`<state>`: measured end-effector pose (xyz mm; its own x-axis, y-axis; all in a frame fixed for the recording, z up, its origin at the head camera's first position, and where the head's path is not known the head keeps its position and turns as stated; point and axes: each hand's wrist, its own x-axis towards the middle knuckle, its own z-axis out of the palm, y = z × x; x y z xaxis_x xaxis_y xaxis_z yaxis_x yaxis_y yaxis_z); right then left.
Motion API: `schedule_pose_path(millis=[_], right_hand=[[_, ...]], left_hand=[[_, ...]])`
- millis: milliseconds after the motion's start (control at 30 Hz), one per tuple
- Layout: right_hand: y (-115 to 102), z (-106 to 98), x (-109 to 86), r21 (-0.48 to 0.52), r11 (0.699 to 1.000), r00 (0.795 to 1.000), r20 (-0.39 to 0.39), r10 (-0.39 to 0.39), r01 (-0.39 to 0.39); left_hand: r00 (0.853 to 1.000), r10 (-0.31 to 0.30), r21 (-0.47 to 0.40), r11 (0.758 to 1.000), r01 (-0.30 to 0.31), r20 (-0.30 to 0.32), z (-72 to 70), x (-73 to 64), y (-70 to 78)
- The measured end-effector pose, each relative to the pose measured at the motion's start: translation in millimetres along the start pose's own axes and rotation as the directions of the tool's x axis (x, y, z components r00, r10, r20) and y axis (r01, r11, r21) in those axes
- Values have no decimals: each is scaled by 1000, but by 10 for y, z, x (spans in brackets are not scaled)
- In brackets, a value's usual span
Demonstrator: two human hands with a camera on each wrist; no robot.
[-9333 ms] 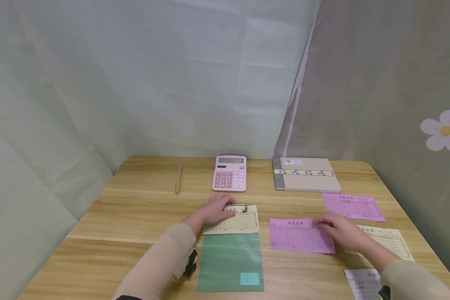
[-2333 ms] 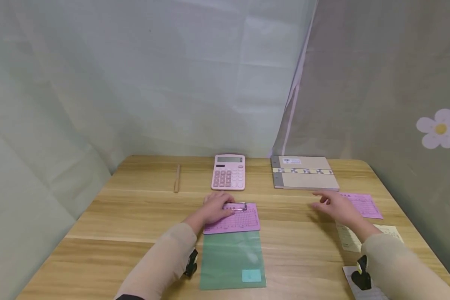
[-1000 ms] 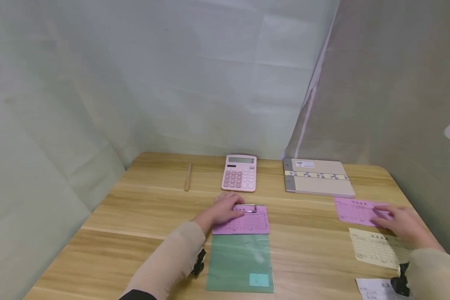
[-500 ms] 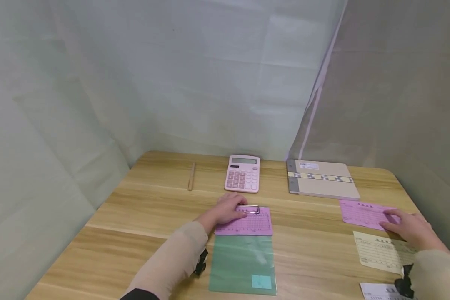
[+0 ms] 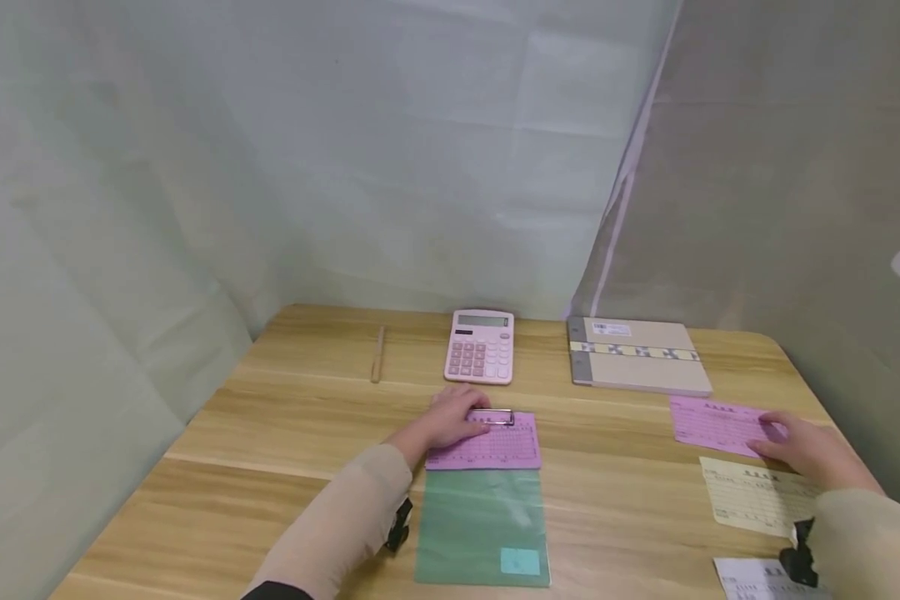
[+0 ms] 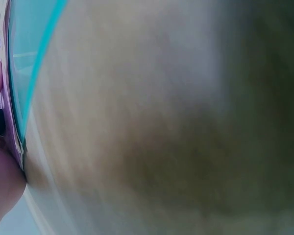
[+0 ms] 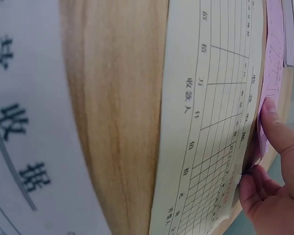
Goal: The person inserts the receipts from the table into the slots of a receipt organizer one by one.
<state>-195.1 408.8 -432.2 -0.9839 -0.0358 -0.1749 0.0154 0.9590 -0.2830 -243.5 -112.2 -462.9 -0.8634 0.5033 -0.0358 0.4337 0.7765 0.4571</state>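
Note:
In the head view my left hand (image 5: 450,417) grips the top left of a green clipboard (image 5: 482,525), its thumb by the metal clip (image 5: 495,417). A pink receipt (image 5: 487,446) lies on top under that clip. The left wrist view shows only part of the left hand (image 6: 5,181) at the board's edge. At the right of the table my right hand (image 5: 810,450) pinches the right edge of another pink receipt (image 5: 712,423). In the right wrist view the thumb of the right hand (image 7: 279,191) lies on this receipt, whose edge bends up slightly.
A yellow receipt (image 5: 753,497) and a white receipt (image 5: 757,579) lie nearer, partly under the right forearm. Along the back are a pen-like wooden stick (image 5: 378,354), a pink calculator (image 5: 479,347) and a beige album-like book (image 5: 637,367). Curtains hang behind the wooden table (image 5: 270,433).
A pink receipt that lay on the table now covers the yellow one under the clip. My right hand has moved right onto the other pink receipt; the left hand stays at the clip.

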Motion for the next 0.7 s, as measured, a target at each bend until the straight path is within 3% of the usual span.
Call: schedule_pose_path(millis=[400,700], right_hand=[[-101,68,39,71,997,1000,-5,-25,25],[-102,67,19,159,987,999,-36,25,-19]], left_hand=[[1000,-4,-5,1000,4,9,-27,-32,6],[1000,4,-3,1000,-4,-1,-3,-13,2]])
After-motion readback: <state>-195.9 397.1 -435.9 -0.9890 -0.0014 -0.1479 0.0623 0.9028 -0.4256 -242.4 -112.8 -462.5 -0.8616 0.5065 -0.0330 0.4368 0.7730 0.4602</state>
